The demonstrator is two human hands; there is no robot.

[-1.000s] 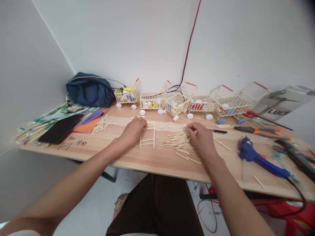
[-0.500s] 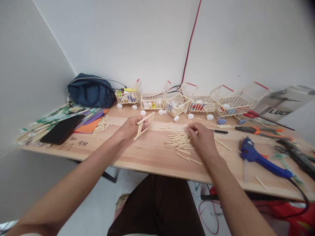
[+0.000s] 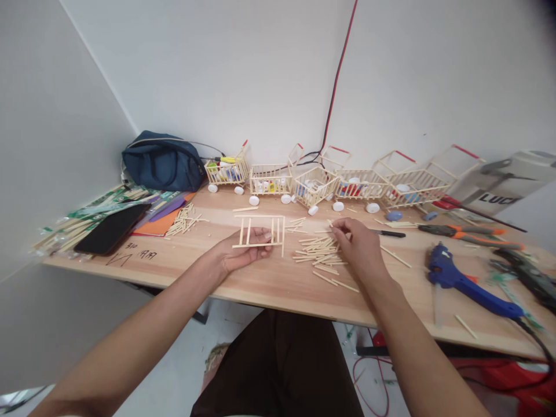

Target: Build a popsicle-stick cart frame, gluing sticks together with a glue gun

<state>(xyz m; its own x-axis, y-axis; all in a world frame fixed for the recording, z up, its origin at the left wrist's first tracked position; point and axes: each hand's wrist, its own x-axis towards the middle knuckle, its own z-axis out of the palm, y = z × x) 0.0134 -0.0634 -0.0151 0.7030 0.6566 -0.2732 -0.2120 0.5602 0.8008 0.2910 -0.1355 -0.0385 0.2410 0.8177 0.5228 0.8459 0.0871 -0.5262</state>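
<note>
My left hand (image 3: pixel 245 253), palm turned up, holds a small wooden stick frame (image 3: pixel 256 245) with several crossbars. Its fingers lie behind and under the frame. My right hand (image 3: pixel 355 238) pinches a short wooden stick (image 3: pixel 330 223) between thumb and fingertips, just above the right side of a loose pile of short sticks (image 3: pixel 318 249). A few more sticks (image 3: pixel 296 225) lie between the two hands, behind the pile.
Several stick-built carts (image 3: pixel 271 179) with white or blue wheels line the wall. On the left are a blue bag (image 3: pixel 163 162), a black phone (image 3: pixel 110 229) and more sticks (image 3: pixel 185 221). Pliers (image 3: pixel 460 231), a pen (image 3: pixel 391 233) and a blue glue gun (image 3: pixel 469 289) lie right.
My left hand has turned palm up, and the frame in it has swung from edge-on to face the camera. My right hand has stayed by the pile, still pinching the stick.
</note>
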